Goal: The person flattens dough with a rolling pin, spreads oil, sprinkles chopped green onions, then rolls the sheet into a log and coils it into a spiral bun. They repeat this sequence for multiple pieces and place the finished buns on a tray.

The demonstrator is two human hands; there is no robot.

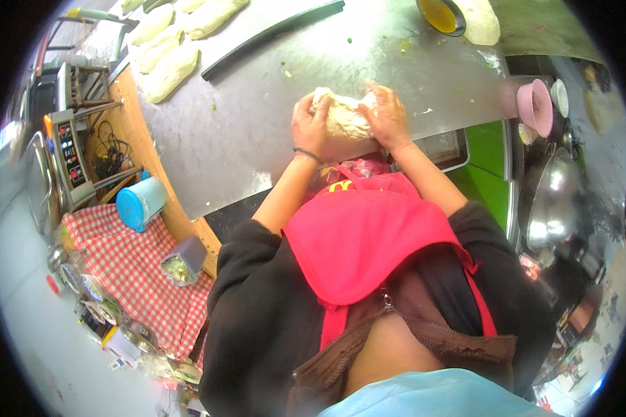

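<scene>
A lump of pale dough (345, 117) lies on the metal worktop (240, 125) near its front edge, its surface rough and folded. My left hand (311, 122), with a dark band at the wrist, grips the dough's left end. Around the right end curl the fingers of my right hand (387, 115), thumb on top. Beyond both hands a long dark rod (271, 37) rests slantwise on the metal. Several oblong dough pieces (171, 73) sit side by side at the worktop's far left.
At the far right, a dark bowl of orange-yellow liquid (438, 15) stands beside another dough mass (479, 22). A pink bowl (535, 108) is right of the worktop. On the left are a blue-lidded container (140, 202) and a checked cloth (130, 260). Green bits dot the metal.
</scene>
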